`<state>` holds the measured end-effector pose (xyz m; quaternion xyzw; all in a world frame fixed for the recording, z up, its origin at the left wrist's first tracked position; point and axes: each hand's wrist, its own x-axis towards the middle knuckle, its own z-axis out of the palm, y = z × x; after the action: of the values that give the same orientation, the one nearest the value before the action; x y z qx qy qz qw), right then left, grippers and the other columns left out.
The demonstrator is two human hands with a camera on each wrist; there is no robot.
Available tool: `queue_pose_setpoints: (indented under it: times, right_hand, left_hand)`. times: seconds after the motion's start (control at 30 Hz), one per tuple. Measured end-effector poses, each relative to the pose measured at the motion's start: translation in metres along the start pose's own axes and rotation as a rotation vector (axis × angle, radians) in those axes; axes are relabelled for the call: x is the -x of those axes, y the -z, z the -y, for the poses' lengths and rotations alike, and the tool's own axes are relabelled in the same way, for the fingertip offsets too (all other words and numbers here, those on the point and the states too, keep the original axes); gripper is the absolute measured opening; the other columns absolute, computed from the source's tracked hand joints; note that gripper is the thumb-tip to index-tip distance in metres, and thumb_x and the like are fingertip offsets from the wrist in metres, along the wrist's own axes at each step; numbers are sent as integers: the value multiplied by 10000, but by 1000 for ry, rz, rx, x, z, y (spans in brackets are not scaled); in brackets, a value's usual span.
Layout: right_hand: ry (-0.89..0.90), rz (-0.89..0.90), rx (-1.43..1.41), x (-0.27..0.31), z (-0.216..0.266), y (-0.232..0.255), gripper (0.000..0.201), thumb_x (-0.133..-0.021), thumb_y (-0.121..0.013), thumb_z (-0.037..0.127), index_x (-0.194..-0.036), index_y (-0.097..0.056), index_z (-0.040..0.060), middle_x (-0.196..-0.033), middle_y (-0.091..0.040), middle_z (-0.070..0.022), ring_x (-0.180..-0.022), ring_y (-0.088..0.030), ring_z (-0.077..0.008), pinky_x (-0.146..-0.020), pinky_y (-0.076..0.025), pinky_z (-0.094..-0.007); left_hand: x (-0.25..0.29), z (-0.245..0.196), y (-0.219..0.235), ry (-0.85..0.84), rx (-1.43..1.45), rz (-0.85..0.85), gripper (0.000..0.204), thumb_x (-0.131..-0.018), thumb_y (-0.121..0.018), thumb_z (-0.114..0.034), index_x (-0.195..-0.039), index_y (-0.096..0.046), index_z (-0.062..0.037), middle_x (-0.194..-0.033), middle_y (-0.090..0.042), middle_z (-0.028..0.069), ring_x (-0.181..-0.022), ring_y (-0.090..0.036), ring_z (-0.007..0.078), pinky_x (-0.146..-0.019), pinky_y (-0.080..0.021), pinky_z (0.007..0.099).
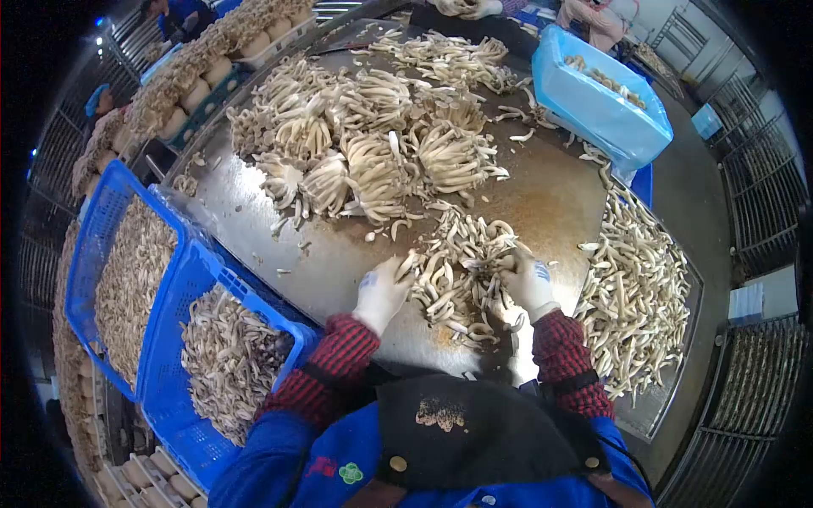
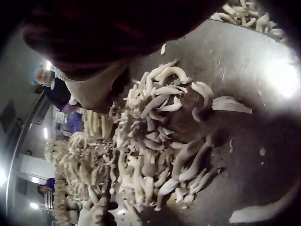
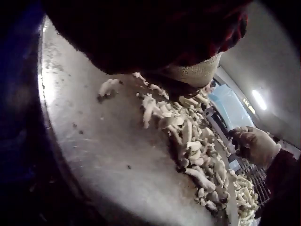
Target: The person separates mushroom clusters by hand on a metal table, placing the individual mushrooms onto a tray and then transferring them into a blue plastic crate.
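Two white-gloved hands work at a loose pile of mushrooms [image 1: 457, 254] on the metal table [image 1: 313, 271]. At the pile's left edge, the left hand [image 1: 383, 292] pinches a mushroom between thumb and fingers. On the pile's right side, the right hand [image 1: 527, 281] has its fingers curled round a mushroom with a dark cap. The two hands are apart, with loose mushrooms [image 2: 146, 179] between them, some lying singly on the metal. In the right wrist view a glove [image 3: 256, 146] shows beyond the mushrooms [image 3: 193, 146]. The fingers of each camera-bearing hand are mostly hidden by cuff and shadow.
Mushroom clusters [image 1: 373, 169] are heaped at the table's far side. Blue crates [image 1: 190, 339] of mushrooms stand left, a blue-lined box [image 1: 593, 106] at the back right. Another pile [image 1: 635, 288] lies on the right. Other people stand beyond the table.
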<state>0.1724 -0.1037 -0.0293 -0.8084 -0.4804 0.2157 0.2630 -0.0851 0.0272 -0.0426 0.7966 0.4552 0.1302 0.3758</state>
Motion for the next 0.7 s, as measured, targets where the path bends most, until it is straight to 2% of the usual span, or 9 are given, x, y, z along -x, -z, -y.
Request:
queue_pose_setpoints:
  times: [0.03,0.1,0.17,0.3,0.37,0.47,0.57,0.63,0.7]
  right_hand:
    - [51,-39,56,8,20,-5,233,-767,-634,223,-942,-640,70,-868,-671,-143,-808,-653,-319,-737,-510,-433]
    - [-24,192,261,1,55,-16,290,-762,-630,278,-963,-667,72,-890,-683,-166,-854,-662,-324,-772,-514,-431]
    - [-113,241,366,-16,71,-47,266,-773,-620,310,-921,-690,100,-881,-674,-202,-838,-665,-347,-771,-511,-452]
    - [-160,309,374,-23,69,-73,302,-780,-637,362,-970,-707,137,-916,-674,-224,-882,-659,-361,-806,-508,-439]
    - [-125,384,205,-16,64,-74,379,-764,-664,330,-966,-694,10,-993,-672,-226,-937,-655,-355,-829,-514,-407]
    - [-164,395,-134,-17,47,-67,320,-792,-696,208,-1035,-670,1,-929,-684,-171,-855,-644,-273,-799,-498,-345]
    - [-301,310,-958,-10,29,-44,199,-873,-610,55,-1062,-667,35,-908,-670,-57,-776,-576,-157,-740,-462,-260]
    - [-389,185,-1049,2,39,-21,242,-895,-599,95,-1120,-639,16,-925,-673,-46,-798,-592,-114,-730,-466,-221]
    - [-316,320,-1001,2,24,-27,271,-913,-572,146,-1135,-620,1,-962,-667,-77,-856,-598,-144,-781,-472,-256]
  left_hand:
    - [-6,-10,-4,-71,-65,-66,343,-819,-640,-240,-1110,-604,-62,-1000,-651,198,-937,-622,369,-806,-489,434]
    - [-30,-13,-29,-86,-143,-38,407,-797,-649,-236,-1153,-574,-55,-1016,-654,192,-950,-626,361,-817,-491,439]
    - [-47,-16,-40,-37,-250,121,512,-741,-696,-199,-1215,-561,-60,-1016,-658,202,-955,-635,351,-815,-506,426]
    - [-52,-11,-38,28,-51,162,468,-745,-698,-171,-1181,-588,-39,-1006,-658,214,-909,-648,325,-782,-507,393]
    - [-47,5,-37,40,44,185,442,-756,-692,-141,-1169,-594,-18,-988,-672,196,-864,-661,296,-752,-510,367]
    - [-42,40,-38,255,955,153,319,-806,-625,-38,-1117,-616,30,-890,-644,28,-748,-545,93,-676,-446,247]
    - [-25,29,-14,222,976,-5,268,-858,-596,-12,-1120,-589,44,-881,-617,9,-748,-521,73,-666,-433,217]
    - [-24,22,-14,217,945,41,195,-905,-563,-43,-1085,-589,26,-870,-616,20,-742,-517,67,-662,-433,206]
    - [-26,9,-31,259,1056,223,177,-915,-517,-56,-1063,-570,26,-858,-608,32,-677,-522,102,-646,-476,252]
